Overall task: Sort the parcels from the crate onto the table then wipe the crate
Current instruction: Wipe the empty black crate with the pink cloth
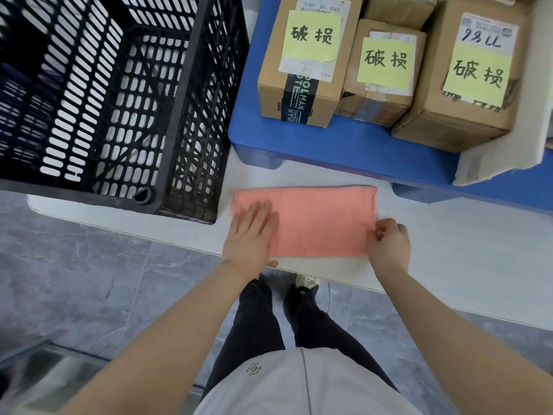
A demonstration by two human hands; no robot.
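A pink cloth [317, 218] lies folded flat on the white table [449, 256] near its front edge. My left hand [250, 236] presses flat on the cloth's left end with straight fingers. My right hand [389, 244] pinches the cloth's right edge with curled fingers. The black slatted crate [119, 94] stands on the table at the left, with no parcels visible inside it. Three cardboard parcels [305, 61] [383, 73] [466, 85] with yellow handwritten notes sit side by side on a blue platform [344, 142] at the back right.
More boxes show behind the three parcels at the top edge. A flattened piece of cardboard [493, 163] leans at the platform's right end. The table's front edge runs just below the cloth, with grey tiled floor [74, 280] and my legs beneath.
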